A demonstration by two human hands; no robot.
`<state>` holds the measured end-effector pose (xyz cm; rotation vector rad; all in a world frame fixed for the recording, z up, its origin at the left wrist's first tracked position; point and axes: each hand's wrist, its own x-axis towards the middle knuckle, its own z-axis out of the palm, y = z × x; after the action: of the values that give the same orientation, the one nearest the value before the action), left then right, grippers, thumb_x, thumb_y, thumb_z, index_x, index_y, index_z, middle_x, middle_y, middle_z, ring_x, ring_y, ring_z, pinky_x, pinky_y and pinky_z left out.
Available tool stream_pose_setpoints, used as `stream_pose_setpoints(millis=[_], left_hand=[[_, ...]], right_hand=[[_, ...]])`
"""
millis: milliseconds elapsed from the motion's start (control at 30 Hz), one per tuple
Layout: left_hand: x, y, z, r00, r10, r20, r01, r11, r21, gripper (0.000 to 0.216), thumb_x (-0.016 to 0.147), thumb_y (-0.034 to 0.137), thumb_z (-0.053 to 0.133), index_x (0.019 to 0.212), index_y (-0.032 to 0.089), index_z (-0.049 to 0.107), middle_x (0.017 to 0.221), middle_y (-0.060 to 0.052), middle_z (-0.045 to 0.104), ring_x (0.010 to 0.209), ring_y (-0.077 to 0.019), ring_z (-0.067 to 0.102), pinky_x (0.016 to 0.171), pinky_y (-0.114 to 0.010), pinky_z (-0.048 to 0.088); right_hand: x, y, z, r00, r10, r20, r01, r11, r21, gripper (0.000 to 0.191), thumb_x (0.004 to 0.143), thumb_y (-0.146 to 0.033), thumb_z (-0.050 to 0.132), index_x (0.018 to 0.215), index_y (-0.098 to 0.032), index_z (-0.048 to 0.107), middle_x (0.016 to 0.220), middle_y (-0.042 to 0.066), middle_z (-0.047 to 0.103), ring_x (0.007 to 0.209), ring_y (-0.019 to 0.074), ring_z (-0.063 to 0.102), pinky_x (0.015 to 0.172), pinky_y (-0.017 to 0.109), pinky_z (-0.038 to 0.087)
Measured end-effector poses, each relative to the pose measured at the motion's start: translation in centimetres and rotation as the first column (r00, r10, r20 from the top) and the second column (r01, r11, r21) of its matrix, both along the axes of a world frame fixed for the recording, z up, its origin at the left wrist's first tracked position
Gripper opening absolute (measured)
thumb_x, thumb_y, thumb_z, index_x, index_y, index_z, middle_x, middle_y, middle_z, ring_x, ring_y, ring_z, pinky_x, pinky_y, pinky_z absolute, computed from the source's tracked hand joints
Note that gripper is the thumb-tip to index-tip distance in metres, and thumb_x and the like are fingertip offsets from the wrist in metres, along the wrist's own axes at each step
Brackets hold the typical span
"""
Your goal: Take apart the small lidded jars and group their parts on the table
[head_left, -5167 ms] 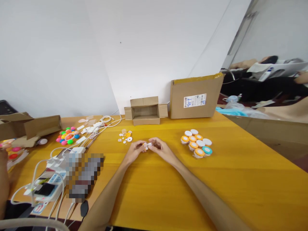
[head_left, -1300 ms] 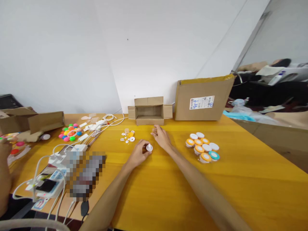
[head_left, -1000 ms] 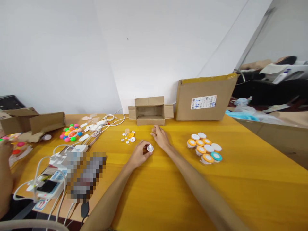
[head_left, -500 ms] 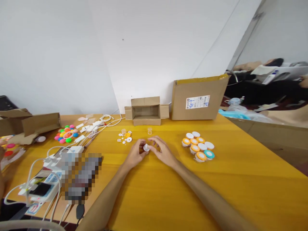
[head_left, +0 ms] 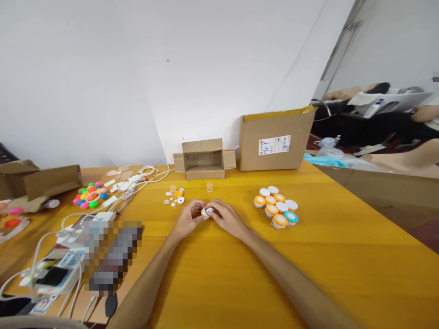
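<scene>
My left hand [head_left: 188,218] is closed around a small round orange-and-white cap [head_left: 205,212] above the wooden table. Pinched in my right hand [head_left: 224,216] is a small white piece with dark print [head_left: 210,209], held against the cap; the fingers partly cover both. Just beyond the hands stands a small clear cup [head_left: 209,187]. To the left lie loose parts, among them an orange ring [head_left: 179,194], a white ring [head_left: 180,200] and white printed pieces [head_left: 166,201]. On the right, several clear jars with orange, white and teal lids [head_left: 280,220] stand grouped together.
An open cardboard box [head_left: 205,173] and a large taped carton [head_left: 274,160] stand by the wall. At left are colourful balls [head_left: 89,195], white cables [head_left: 148,171], a power strip [head_left: 65,274] and another cardboard box [head_left: 51,182]. A person's hand [head_left: 425,113] shows far right.
My right fingers have closed in on the cap, bringing the printed white piece against it. The cap has tilted, showing its orange edge. The whole view has shifted slightly.
</scene>
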<state>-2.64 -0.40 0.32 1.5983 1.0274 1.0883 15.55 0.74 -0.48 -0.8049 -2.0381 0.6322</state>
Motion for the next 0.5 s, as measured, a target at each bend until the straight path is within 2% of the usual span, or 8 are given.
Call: stream_pose_setpoints(millis=[200, 500], left_hand=[[-0.14, 0.19, 0.01, 0.999, -0.044, -0.001, 0.043, 0.997, -0.067, 0.032, 0.07, 0.037, 0.078, 0.091, 0.018, 0.064, 0.092, -0.005, 0.071, 0.089, -0.0186, 0.066, 0.089, -0.034, 0.051], [-0.19, 0.06, -0.31, 0.995, -0.081, -0.06, 0.079, 0.996, -0.03, 0.028, 0.071, 0.028, 0.075, 0.095, 0.018, 0.063, 0.091, -0.003, 0.067, 0.083, -0.0164, 0.062, 0.081, -0.029, 0.051]], right_hand=[[0.07, -0.22, -0.22, 0.999, 0.019, 0.03, -0.021, 0.998, 0.06, 0.018, 0.091, -0.012, 0.049, 0.087, -0.023, 0.063, 0.089, 0.002, 0.061, 0.082, 0.0157, 0.059, 0.077, 0.027, 0.047], [-0.02, -0.05, -0.36, 1.0, 0.014, 0.011, -0.013, 0.999, -0.037, 0.015, 0.09, -0.017, 0.054, 0.089, -0.024, 0.068, 0.084, 0.002, 0.065, 0.078, 0.0169, 0.059, 0.075, 0.029, 0.048]])
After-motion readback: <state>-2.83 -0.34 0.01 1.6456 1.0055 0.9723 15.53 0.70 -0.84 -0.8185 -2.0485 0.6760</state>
